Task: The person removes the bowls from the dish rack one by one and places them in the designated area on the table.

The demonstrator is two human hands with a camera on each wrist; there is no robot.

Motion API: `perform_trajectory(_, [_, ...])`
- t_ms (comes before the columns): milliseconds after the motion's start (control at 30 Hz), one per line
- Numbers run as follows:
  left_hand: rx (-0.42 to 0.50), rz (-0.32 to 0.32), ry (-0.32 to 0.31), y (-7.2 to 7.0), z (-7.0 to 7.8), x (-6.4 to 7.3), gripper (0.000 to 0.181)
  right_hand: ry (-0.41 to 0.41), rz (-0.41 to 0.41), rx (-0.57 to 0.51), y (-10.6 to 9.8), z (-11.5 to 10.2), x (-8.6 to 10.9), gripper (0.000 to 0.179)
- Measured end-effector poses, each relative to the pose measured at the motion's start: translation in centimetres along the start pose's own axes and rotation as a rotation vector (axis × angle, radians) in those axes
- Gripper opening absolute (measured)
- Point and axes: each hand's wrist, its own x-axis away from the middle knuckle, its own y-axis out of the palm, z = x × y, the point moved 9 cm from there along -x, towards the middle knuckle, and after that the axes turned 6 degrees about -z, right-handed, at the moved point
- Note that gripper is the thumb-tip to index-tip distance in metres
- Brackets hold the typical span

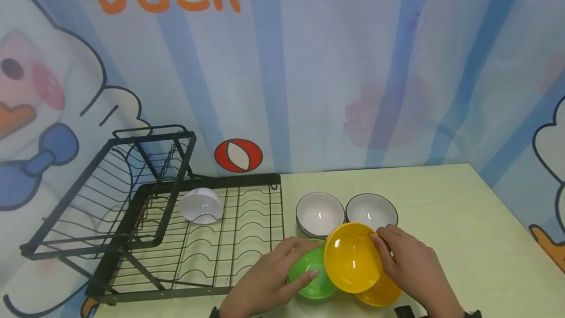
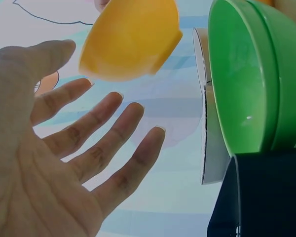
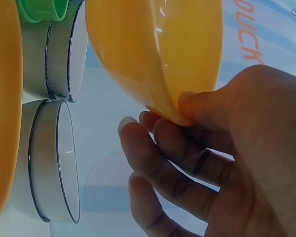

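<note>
My right hand (image 1: 410, 261) pinches the rim of a yellow bowl (image 1: 353, 259) between thumb and fingers. That bowl is raised and tipped, its inside facing me in the head view. Below it, partly covered, another yellow bowl (image 1: 381, 292) sits on the table. My left hand (image 1: 271, 276) is over the left side of a green bowl (image 1: 312, 271), thumb and fingers spread and holding nothing. In the left wrist view the green bowl (image 2: 239, 84) is nested in a second green one, and the raised yellow bowl (image 2: 130, 39) is beyond my fingertips.
Dark-rimmed white bowls stand behind, a left stack (image 1: 320, 212) and a right stack (image 1: 372, 209). On the left is a black wire dish rack (image 1: 238, 179) with a raised side tier; a small white bowl (image 1: 201, 205) leans in it. A printed curtain (image 1: 309, 72) hangs behind the table (image 1: 463, 229).
</note>
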Motion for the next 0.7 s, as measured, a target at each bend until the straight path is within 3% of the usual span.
perform_trajectory(267, [-0.064,0.059,0.066,-0.6,0.5,0.3,0.044,0.041,-0.105,-0.024,1.0,1.0,-0.4,0.019])
perform_trajectory(700, [-0.085,0.056,0.094,-0.5,0.6,0.1,0.040,0.073,-0.211,-0.078,2.2,2.6,-0.7,0.023])
